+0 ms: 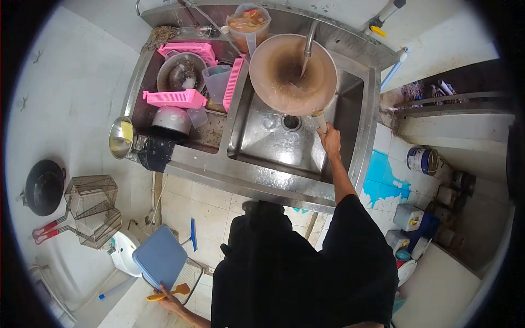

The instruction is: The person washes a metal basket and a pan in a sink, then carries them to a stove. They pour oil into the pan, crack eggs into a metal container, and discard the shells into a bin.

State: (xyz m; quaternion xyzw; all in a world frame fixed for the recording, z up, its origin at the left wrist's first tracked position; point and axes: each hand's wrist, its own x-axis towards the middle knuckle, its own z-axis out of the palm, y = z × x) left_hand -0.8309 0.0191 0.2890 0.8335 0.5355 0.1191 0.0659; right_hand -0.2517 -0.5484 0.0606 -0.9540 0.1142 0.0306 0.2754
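Note:
My right hand (330,139) is wrapped round the pale handle of a large round pan (273,90). The pan is over the right sink basin, under the curved faucet (310,41), from which water runs into brownish liquid inside it. Below the pan, the basin's drain (291,122) shows. At the lower left, my left hand (168,302) is closed on a spatula (178,291) with a yellow handle and an orange-brown blade, beside a blue-grey stool seat (160,256).
The left basin holds pink baskets (175,99), a pot (180,71) and a clear jug (217,85). A container of orange contents (249,27) stands behind. A metal bowl (121,138) sits at the left edge; a black wok (45,187) and wire baskets (95,210) hang left.

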